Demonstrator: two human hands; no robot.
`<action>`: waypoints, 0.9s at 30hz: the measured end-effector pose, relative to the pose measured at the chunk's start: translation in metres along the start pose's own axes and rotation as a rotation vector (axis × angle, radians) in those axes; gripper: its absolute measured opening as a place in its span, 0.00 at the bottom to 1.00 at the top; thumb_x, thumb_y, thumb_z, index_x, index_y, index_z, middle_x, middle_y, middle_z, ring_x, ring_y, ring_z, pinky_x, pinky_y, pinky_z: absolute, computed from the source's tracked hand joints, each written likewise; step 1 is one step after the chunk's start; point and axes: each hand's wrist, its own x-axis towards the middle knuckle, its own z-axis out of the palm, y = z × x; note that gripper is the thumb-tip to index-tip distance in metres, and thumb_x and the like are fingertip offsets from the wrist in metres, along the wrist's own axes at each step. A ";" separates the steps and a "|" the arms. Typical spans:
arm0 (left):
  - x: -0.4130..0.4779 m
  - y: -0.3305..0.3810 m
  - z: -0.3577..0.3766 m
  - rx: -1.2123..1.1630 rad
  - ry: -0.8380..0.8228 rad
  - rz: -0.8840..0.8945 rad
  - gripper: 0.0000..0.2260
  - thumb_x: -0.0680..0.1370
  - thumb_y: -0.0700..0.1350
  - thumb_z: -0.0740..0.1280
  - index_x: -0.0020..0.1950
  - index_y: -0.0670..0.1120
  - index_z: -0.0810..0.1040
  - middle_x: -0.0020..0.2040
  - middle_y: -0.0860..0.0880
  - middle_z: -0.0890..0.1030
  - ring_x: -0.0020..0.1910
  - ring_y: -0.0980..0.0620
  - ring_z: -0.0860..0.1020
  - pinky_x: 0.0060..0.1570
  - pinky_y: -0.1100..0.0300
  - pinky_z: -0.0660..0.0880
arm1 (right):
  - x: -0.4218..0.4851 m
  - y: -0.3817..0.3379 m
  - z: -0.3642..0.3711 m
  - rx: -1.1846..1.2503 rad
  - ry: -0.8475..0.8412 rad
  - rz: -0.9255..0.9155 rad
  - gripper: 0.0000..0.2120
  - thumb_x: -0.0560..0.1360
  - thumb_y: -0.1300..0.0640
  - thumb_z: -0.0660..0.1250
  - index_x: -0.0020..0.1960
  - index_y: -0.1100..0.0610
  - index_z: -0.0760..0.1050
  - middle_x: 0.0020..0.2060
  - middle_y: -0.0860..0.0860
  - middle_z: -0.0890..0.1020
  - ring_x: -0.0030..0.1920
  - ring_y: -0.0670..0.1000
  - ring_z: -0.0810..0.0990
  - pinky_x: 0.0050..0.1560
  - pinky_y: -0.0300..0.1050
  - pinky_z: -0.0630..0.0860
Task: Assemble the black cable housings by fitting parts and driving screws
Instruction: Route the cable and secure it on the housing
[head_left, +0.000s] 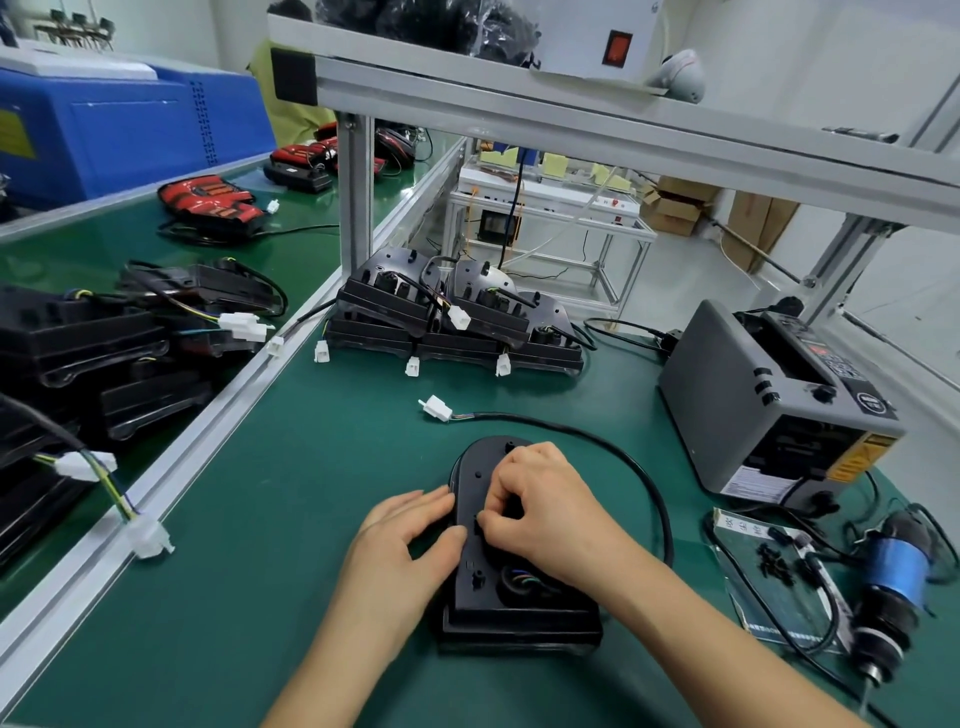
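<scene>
Fitting step: the housing (519, 597) lies on the mat (260, 519) before you. Your left hand (400, 540), fingers nearly straight, steadies its left edge; your right hand (540, 504) pinches at its top, contents indiscernible. Next, seat the part squarely, then reach for the screwdriver (893, 571)

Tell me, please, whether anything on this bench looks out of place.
Nothing looks damaged. Small black screws lie scattered loose on a clear bag at right, beside the screwdriver lying on its side, not in a tray. The housing sits flat.
</scene>
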 end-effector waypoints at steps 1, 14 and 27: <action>0.000 0.000 0.000 0.001 -0.004 0.000 0.16 0.74 0.40 0.70 0.61 0.51 0.80 0.59 0.60 0.77 0.65 0.60 0.68 0.69 0.61 0.63 | 0.000 -0.001 0.000 -0.019 0.003 -0.001 0.08 0.71 0.53 0.67 0.35 0.48 0.71 0.43 0.43 0.75 0.56 0.46 0.66 0.60 0.43 0.66; -0.008 0.010 -0.010 0.385 0.042 0.333 0.23 0.73 0.32 0.66 0.60 0.56 0.80 0.62 0.55 0.77 0.64 0.50 0.72 0.61 0.54 0.68 | -0.014 0.013 -0.004 0.193 0.069 0.138 0.09 0.75 0.60 0.64 0.48 0.47 0.78 0.47 0.40 0.76 0.59 0.44 0.67 0.56 0.36 0.64; -0.007 0.013 -0.010 0.832 0.025 0.550 0.35 0.59 0.27 0.71 0.59 0.56 0.81 0.68 0.46 0.74 0.64 0.37 0.73 0.55 0.41 0.72 | -0.029 0.029 -0.004 0.186 0.070 0.057 0.15 0.76 0.65 0.61 0.53 0.51 0.82 0.50 0.36 0.75 0.59 0.40 0.67 0.57 0.20 0.55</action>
